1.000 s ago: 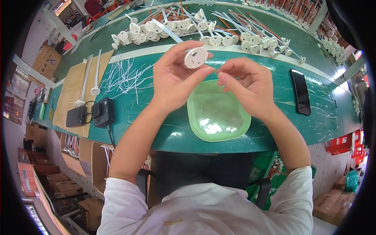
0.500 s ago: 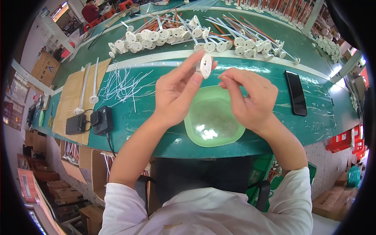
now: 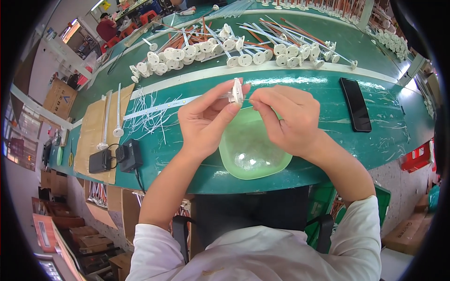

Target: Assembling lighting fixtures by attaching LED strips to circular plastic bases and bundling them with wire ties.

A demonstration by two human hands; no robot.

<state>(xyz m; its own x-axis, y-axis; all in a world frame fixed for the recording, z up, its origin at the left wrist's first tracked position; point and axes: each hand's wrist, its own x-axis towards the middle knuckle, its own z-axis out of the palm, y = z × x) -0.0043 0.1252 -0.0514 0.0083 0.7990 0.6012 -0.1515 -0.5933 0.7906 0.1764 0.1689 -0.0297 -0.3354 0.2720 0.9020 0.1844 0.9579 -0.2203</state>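
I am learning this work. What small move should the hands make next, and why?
Probably the right hand should push its pinched tip into the white disc, because the left hand holds the disc on edge above the green tray and the right fingertips sit just beside it.

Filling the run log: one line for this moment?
left hand: pinches white plastic disc | right hand: at disc | green tray: below

1. My left hand (image 3: 206, 119) is bare — no glove, ring or watch; the forearm is uncovered.
2. My right hand (image 3: 288, 119) is bare too.
3. I wear a white top — sleeves pushed above both elbows; soft, creased cloth.
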